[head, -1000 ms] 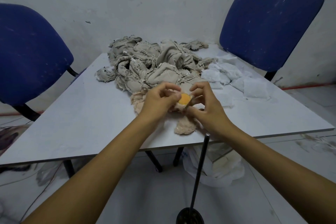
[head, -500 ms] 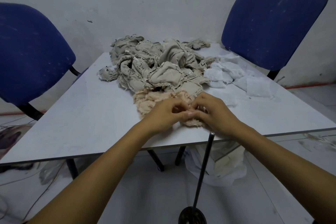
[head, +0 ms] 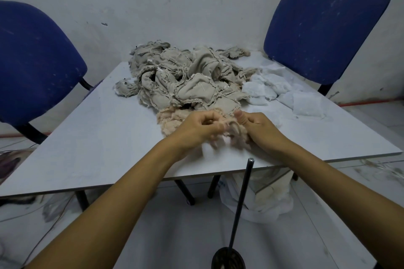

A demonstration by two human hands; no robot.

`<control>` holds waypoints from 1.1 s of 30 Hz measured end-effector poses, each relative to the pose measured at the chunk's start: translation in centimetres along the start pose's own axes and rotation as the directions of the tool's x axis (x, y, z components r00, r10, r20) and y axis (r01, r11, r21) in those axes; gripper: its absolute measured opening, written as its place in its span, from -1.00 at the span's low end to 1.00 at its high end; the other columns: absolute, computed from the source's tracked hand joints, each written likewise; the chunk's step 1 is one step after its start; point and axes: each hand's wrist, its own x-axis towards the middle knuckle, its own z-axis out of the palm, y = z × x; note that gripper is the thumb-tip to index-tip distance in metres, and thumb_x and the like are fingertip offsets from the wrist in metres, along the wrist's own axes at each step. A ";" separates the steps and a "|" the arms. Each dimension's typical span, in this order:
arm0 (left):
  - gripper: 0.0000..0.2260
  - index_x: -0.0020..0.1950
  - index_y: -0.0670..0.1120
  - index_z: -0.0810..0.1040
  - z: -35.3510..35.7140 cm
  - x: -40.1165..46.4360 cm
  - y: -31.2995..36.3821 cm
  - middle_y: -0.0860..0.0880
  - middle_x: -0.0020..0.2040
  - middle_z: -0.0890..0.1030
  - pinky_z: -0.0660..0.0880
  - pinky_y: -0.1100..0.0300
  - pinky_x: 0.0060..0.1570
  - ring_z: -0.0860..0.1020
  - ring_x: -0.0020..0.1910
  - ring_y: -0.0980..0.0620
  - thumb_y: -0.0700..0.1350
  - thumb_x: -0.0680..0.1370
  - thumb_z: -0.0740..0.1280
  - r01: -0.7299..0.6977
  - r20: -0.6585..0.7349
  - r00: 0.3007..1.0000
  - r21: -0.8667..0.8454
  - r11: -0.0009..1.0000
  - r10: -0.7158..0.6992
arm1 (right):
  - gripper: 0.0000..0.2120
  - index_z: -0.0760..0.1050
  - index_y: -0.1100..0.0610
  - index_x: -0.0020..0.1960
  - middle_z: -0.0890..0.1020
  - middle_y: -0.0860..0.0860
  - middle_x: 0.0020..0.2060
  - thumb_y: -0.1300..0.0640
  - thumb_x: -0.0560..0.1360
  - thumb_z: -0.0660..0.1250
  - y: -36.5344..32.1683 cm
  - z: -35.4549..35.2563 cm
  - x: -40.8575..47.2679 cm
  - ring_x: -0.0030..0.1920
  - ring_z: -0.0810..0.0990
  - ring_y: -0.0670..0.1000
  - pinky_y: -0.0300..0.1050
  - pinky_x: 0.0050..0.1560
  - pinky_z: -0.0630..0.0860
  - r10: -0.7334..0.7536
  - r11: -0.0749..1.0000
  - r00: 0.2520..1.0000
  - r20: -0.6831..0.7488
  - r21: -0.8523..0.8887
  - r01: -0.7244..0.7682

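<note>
While left hand (head: 196,126), right hand (head: 260,130) pinch pink fabric (head: 171,118), beige heap (head: 192,87) abuts behind.

Table (head: 98,137) carries fabric pile (head: 185,81) at back centre, wadding pieces (head: 273,91) just right of it, small fabric piece (head: 172,120) in front. Left hand (head: 196,129) and right hand (head: 260,129) meet on that piece. 2 seats flank the far end: left chair (head: 32,61), right chair (head: 323,28). Rod (head: 242,199) stands before the near edge, bag (head: 269,203) underneath.

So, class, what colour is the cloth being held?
The cloth is pale peach, seen in the head view.
</note>
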 end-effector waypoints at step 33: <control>-0.76 -0.02 -0.06 0.71 -0.5 0.2 -0.7 -0.03 -0.16 0.68 0.55 0.12 -0.17 0.64 -0.15 -0.03 -0.16 0.66 0.24 0.048 -0.064 0.997 0.088 0.995 -0.043 | -0.73 0.49 -0.01 0.25 0.57 -0.01 0.08 0.13 0.56 0.34 0.9 1.0 0.4 -0.07 0.55 -0.06 -0.16 -0.04 0.49 -0.088 0.918 0.983 -0.164 -0.396 0.016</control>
